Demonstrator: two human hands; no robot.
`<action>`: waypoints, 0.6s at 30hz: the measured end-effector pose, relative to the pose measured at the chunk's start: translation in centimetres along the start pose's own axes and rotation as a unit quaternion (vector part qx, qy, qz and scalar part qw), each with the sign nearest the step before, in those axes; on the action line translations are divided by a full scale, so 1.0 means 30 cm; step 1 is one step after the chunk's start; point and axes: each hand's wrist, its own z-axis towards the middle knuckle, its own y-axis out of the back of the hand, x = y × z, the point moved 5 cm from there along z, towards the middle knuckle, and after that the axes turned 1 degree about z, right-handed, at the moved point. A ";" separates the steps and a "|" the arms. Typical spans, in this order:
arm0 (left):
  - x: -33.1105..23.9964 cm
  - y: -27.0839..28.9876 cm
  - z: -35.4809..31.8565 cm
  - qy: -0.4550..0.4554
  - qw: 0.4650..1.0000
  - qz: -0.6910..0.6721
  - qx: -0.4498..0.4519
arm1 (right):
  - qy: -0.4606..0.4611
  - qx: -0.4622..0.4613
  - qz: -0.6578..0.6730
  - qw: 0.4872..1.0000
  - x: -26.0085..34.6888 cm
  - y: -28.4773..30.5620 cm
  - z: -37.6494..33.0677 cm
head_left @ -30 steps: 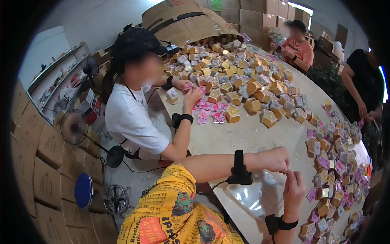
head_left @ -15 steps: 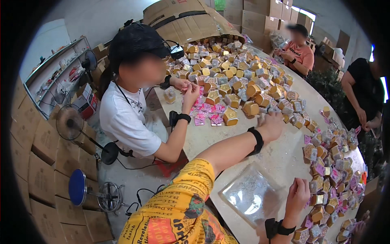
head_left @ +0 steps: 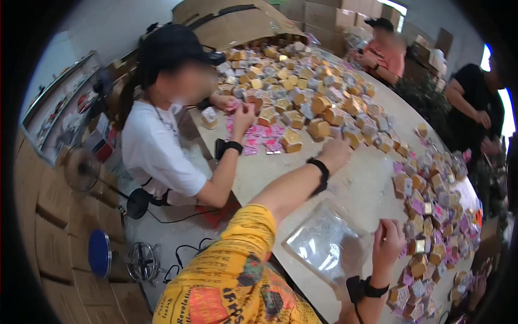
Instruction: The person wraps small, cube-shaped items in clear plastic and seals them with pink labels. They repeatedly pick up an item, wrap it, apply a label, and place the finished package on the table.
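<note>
My left hand [head_left: 335, 153] is stretched over the table to the near edge of a big heap of small gold, house-shaped boxes [head_left: 319, 128] in clear wrap. Its fingertips are at the boxes, blurred and partly hidden by the back of the hand, so a grip cannot be made out. My right hand [head_left: 389, 237] is raised at the right of a flat, shiny stack of clear plastic sheets [head_left: 318, 243]. Its fingers are curled in, and nothing shows in them. Both wrists wear black bands.
Pink cards [head_left: 264, 137] lie before a co-worker in white [head_left: 156, 146] at my left. A second heap of gold boxes with pink cards [head_left: 426, 216] runs along the right. Other people stand across the table. A blue stool [head_left: 100, 252] and fan [head_left: 81, 167] are on the floor.
My left hand has moved forward to the boxes at the heap's edge. My right hand stays beside the clear sheets, fingers still curled. The whole view has shifted slightly.
</note>
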 end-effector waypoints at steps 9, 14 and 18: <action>0.139 0.023 -0.210 0.342 0.573 -0.714 0.210 | -0.057 0.007 0.120 0.991 -0.013 -0.046 -0.006; 0.140 0.086 -0.312 0.229 0.490 -0.815 0.209 | -0.074 0.020 0.144 0.987 -0.004 -0.054 0.015; 0.027 0.116 -0.349 0.255 0.487 -0.802 0.235 | -0.043 0.031 0.145 0.988 0.037 -0.094 0.096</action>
